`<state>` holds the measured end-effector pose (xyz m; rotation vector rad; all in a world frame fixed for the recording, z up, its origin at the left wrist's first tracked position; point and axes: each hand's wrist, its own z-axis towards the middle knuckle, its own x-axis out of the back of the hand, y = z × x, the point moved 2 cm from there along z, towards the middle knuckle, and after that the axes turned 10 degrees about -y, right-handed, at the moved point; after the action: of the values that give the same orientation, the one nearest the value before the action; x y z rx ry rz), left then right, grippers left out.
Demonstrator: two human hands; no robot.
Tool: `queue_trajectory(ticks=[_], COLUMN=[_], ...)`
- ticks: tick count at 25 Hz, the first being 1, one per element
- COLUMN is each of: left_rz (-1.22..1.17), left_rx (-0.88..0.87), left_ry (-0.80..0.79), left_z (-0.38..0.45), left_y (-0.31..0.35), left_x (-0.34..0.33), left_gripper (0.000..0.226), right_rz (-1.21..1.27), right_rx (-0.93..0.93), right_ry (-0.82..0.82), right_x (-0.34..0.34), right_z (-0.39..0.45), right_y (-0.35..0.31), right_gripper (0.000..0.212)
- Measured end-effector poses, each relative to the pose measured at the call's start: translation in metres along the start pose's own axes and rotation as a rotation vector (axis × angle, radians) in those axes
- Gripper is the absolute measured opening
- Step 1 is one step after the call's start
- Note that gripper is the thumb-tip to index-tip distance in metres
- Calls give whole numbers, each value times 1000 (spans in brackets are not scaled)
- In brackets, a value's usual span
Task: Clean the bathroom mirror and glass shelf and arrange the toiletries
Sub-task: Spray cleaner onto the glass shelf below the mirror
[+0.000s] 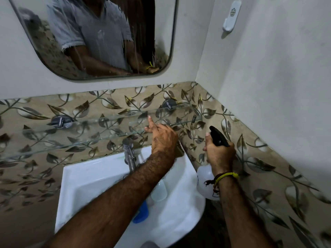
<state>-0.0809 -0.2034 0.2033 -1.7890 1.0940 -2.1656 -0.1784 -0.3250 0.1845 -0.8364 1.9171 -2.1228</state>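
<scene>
The rounded mirror [100, 38] hangs on the white wall, streaked with wet runs. Below it the bare glass shelf [75, 138] sits on two chrome brackets against leaf-patterned tiles. My left hand [162, 136] is at the shelf's right front edge, index finger pointing up, the other fingers bent at the glass. My right hand [219, 153] grips a spray bottle [206, 185] with a black trigger head and clear body, held upright right of the sink. Whether the left fingers touch the shelf is unclear.
A white sink [89, 178] with a chrome tap [129, 153] sits under the shelf. In the basin lie a clear bottle [159, 191] and a blue object [141, 213], partly hidden by my left arm. A white wall hook [232, 16] is on the right wall.
</scene>
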Motion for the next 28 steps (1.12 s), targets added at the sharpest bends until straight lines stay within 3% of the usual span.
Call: queue_trajectory(ticks=[3, 6, 13, 15, 18, 23, 28], left_rz=[-107, -211, -379, -500, -744, -844, -827], left_rx=[-112, -105, -147, -160, -158, 26, 262], left_ry=[-14, 6, 17, 24, 73, 177, 230], left_z=[-6, -9, -25, -30, -33, -49, -68], left_y=[2, -6, -24, -30, -46, -75, -101], left_x=[0, -5, -24, -38, -54, -75, -106], left_gripper=[30, 24, 78, 83, 75, 66, 68], right_rz=[-11, -15, -30, -56, -53, -57, -117], right_rx=[54, 46, 141, 145, 177, 170, 371], right_ry=[-10, -84, -150, -186, -200, -282, -338], right_x=[-7, -18, -39, -47, -57, -82, -102], right_z=[-5, -9, -29, -37, -49, -65, -89], right_y=[-2, -6, -12, -12, -14, -18, -28], right_gripper=[37, 34, 37, 43, 30, 29, 24])
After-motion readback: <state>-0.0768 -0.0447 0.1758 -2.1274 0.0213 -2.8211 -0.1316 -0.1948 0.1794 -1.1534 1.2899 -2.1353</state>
